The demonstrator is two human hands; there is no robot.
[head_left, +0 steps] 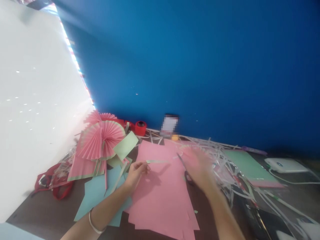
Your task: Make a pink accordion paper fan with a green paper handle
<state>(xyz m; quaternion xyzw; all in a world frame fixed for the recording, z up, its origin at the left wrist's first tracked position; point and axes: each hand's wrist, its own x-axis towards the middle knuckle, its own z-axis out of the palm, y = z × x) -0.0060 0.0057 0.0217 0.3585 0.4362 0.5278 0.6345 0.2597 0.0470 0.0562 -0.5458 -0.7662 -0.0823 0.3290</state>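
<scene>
My left hand (138, 171) is pinched on one end of a narrow pale green paper strip (157, 161), which points right above the pink paper sheets (160, 203). My right hand (200, 166) is smeared by motion over the right side of those sheets, so its fingers do not show clearly. Beside it is a pair of scissors (182, 161), the blades pointing up and left and the dark handle partly behind the hand. I cannot tell whether that hand touches them. Blue paper (92, 196) lies under my left forearm.
Pleated pink paper fans (91, 140) stand at the left by a light green paper piece (126, 145). A red tape roll (140, 128) and a blurred-out card (169, 126) sit against the blue wall (200, 66). White strips (212, 146), green sheets (250, 166) and a white device (285, 165) lie right.
</scene>
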